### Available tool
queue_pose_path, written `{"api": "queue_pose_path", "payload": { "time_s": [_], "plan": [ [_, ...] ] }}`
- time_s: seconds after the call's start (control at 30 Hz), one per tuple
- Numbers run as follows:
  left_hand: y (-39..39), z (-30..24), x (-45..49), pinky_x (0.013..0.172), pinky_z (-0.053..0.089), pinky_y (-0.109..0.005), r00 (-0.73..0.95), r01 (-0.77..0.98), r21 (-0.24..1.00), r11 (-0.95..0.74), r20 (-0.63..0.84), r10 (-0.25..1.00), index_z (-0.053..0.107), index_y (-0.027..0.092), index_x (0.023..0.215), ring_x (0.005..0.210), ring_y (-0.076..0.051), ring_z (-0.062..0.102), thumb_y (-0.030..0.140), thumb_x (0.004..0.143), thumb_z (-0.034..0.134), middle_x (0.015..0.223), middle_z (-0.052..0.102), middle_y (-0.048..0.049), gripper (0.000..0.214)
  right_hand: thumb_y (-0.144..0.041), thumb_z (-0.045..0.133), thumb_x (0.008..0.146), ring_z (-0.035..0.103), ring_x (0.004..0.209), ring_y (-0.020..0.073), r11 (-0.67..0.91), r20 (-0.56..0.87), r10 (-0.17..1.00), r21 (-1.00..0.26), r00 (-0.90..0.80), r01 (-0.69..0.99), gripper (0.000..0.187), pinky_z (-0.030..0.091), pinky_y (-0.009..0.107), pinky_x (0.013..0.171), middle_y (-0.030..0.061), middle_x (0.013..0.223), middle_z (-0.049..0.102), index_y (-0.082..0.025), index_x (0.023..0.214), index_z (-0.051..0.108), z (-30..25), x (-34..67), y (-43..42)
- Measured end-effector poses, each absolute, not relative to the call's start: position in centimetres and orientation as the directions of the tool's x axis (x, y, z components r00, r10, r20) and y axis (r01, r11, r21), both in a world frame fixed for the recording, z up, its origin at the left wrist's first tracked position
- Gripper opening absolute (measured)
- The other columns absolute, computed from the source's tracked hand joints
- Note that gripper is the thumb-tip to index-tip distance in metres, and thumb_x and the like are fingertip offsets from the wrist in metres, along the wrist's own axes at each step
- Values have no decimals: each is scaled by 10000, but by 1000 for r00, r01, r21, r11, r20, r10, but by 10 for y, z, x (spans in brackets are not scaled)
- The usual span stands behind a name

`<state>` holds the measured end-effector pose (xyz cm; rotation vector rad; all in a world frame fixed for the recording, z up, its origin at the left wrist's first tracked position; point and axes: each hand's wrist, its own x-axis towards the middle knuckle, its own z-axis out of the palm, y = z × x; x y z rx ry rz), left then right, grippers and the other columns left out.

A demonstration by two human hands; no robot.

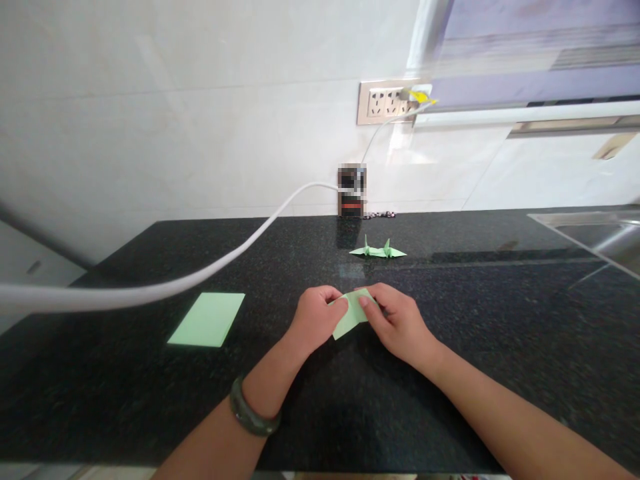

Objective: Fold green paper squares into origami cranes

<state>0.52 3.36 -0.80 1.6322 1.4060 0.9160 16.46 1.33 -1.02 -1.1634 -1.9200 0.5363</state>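
A small piece of light green paper (353, 315) with a crease across it is held between both hands over the dark counter. My left hand (316, 317) pinches its left side, thumb on top. On the right side, my right hand (399, 319) grips the paper with the thumb pressed on its face; the other fingers are partly hidden behind. Beyond the hands stand two folded green paper cranes (378, 251), side by side with wings touching or nearly so. Left of my left hand lies a stack of green paper sheets (207, 320).
A white cable (250, 237) arches across the left foreground to a blurred-out device (352, 190) leaning on the wall. Beside it lies a beaded strand (383, 215). A socket panel (384, 102) is on the wall. At the right is a metal sink (610, 237) in the black counter (125, 400).
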Motion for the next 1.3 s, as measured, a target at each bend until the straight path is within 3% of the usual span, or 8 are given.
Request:
{"api": "queue_pose_path", "payload": {
  "time_s": [0.13,0.27,0.4,0.53,0.83,1.3],
  "plan": [
    [35,-7,5,490,363,-229,207,186,981,59,-98,973,652,136,762,534,-126,512,300,674,572,642,624,-38,202,-308,455,823,524,596,150,299,279,954,-896,-107,330,225,412,269,559,28,687,607,-187,860,642,-15,166,19],
    [37,-8,3,513,372,-240,262,51,989,140,-148,954,661,128,805,544,-131,525,307,659,609,668,641,-50,236,-319,479,808,508,558,140,264,237,963,-927,-130,266,220,403,260,528,18,651,597,-184,855,646,-16,167,22],
    [38,-10,2,515,364,-241,271,17,988,156,-155,950,662,129,792,544,-127,519,318,663,611,664,634,-43,235,-268,534,773,550,705,167,413,390,910,-814,-142,408,171,426,288,641,43,790,621,-194,892,633,-13,168,20],
    [38,-9,2,488,338,-232,289,17,985,172,-169,942,658,126,752,510,-113,492,317,665,608,618,609,-30,216,-223,536,764,536,699,158,513,489,848,-666,-202,542,153,423,280,620,37,750,585,-205,889,622,-11,169,20],
    [38,-7,1,498,348,-235,348,-123,947,295,-237,907,650,123,735,514,-116,514,292,661,620,622,617,-42,186,-179,505,794,516,770,172,746,627,633,-338,-454,574,279,435,315,650,67,873,557,-266,1039,607,-18,185,28],
    [40,0,0,550,406,-242,384,-305,866,396,-269,883,650,90,728,549,-124,554,209,634,644,639,636,-66,152,-209,530,795,515,890,207,806,602,561,-241,-568,540,300,447,365,752,96,975,572,-228,1091,578,-10,183,26]
  ]
}}
